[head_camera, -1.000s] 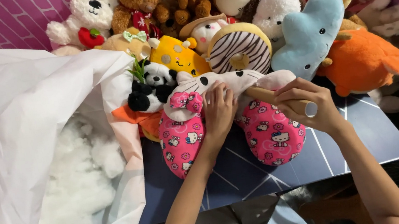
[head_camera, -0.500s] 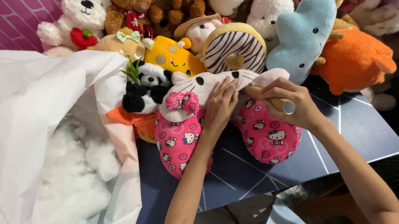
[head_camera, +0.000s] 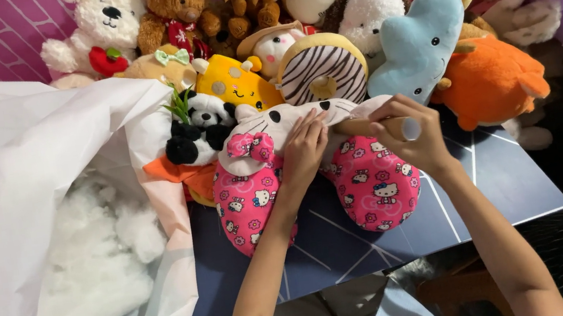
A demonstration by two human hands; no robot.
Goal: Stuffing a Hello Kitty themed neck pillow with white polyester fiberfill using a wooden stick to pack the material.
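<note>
The pink cat pillow (head_camera: 312, 168) lies mid-frame on the blue table (head_camera: 488, 189): soft, light, best gripped by its lobes. The left hand (head_camera: 302, 151) presses flat on it; the right hand (head_camera: 409, 134) grips a wooden stick (head_camera: 353, 127). Since earlier, both hands have barely shifted. Stuffing (head_camera: 94, 277) sits lower left.

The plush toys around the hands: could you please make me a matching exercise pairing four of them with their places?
Things:
1. panda plush
2. striped doughnut plush
3. orange plush
4. pink cat-print plush

Places:
A. under the left hand and right hand
B. right of the blue heart plush
C. beside the white bag of stuffing
D. just behind the hands, left of the blue heart plush

Pairs: 1-C, 2-D, 3-B, 4-A
</note>
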